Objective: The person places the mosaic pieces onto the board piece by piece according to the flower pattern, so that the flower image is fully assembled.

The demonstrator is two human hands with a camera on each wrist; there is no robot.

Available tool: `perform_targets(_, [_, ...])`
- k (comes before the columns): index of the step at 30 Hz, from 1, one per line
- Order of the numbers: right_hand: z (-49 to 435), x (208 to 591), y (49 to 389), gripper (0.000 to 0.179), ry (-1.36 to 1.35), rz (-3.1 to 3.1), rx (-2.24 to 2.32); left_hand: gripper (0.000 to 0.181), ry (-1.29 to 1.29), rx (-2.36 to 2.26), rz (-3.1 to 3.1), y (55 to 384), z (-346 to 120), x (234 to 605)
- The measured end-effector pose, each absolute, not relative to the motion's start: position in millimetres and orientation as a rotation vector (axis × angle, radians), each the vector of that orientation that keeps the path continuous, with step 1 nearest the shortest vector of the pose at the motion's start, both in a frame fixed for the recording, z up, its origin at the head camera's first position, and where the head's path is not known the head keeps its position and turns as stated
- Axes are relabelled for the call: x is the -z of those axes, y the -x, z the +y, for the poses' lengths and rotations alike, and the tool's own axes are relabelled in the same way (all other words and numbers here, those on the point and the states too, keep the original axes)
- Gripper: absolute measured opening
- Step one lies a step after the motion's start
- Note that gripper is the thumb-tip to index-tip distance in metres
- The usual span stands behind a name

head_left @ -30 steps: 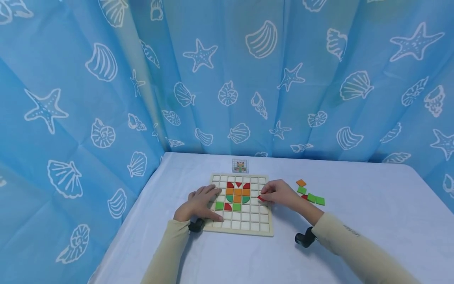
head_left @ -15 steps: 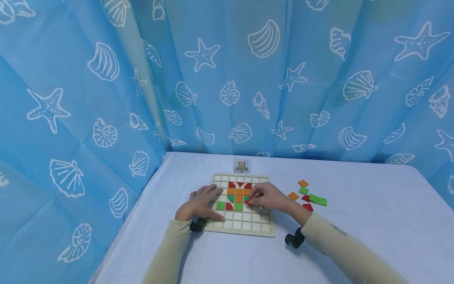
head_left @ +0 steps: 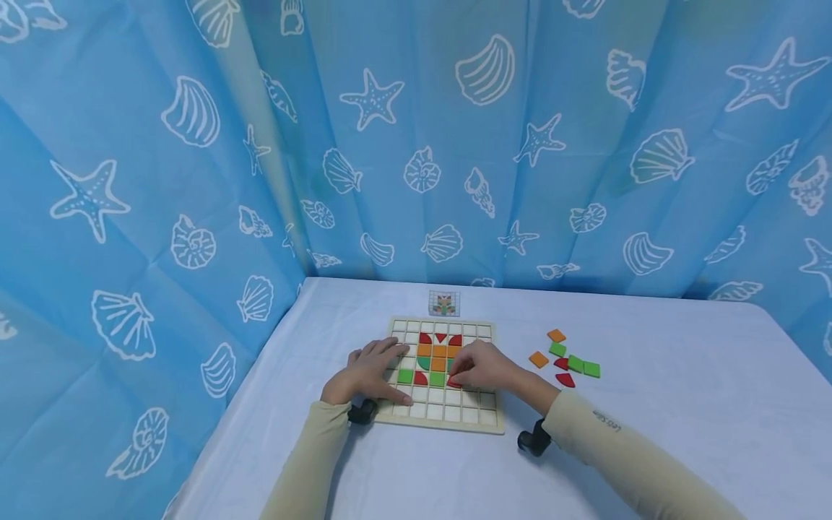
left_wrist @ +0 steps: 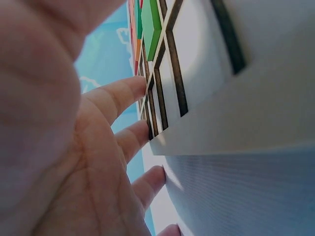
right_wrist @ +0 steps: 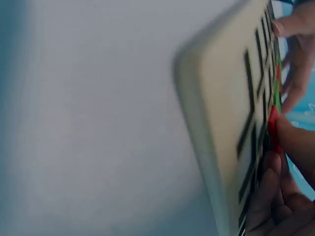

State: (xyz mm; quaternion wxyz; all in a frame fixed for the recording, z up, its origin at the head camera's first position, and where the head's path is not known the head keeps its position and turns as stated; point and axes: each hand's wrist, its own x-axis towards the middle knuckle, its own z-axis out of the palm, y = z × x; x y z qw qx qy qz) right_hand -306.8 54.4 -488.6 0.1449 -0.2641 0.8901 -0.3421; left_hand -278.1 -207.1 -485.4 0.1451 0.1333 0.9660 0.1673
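With the fingertips of my right hand (head_left: pixel 482 365) I pinch a red quarter-circle tile (head_left: pixel 454 383); in the right wrist view my thumb presses its side. This tile is at the pale, wood-coloured square board (head_left: pixel 448 427) with its grid of white compartments, just to the right of a light green square tile (head_left: pixel 437 379). I cannot tell if it lies fully inside its compartment. My left hand (head_left: pixel 369 372) is over the left side of the board, its fingers straight and spread wide, and it holds nothing.

On the board, above the row where I pinch, there are orange square tiles (head_left: pixel 438 364), a dark green rounded tile (head_left: pixel 423 363) and, at the top, a small red triangle tile (head_left: pixel 440 337) between two red rounded tiles (head_left: pixel 425 338). My right hand hides a part of this pattern. Behind the board, near its far edge, is a small card with a coloured pattern (head_left: pixel 444 304). To the right, well apart from the board, a loose group of orange, green and red tiles (head_left: pixel 575 363) lies on the white cloth (head_left: pixel 481 477).
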Motion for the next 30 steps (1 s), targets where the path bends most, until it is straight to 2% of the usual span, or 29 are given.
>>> perform_targets(11, [56.0,485.2,301.4,0.008,0.913,2.575,0.937,0.103,-0.376,-0.474,2.791,276.6,-206.9,485.6])
perform_targets(30, [57.0,493.9,300.5,0.004,0.833,2.563,0.974,0.102,-0.384,-0.494,2.789,274.3,-206.9,487.9])
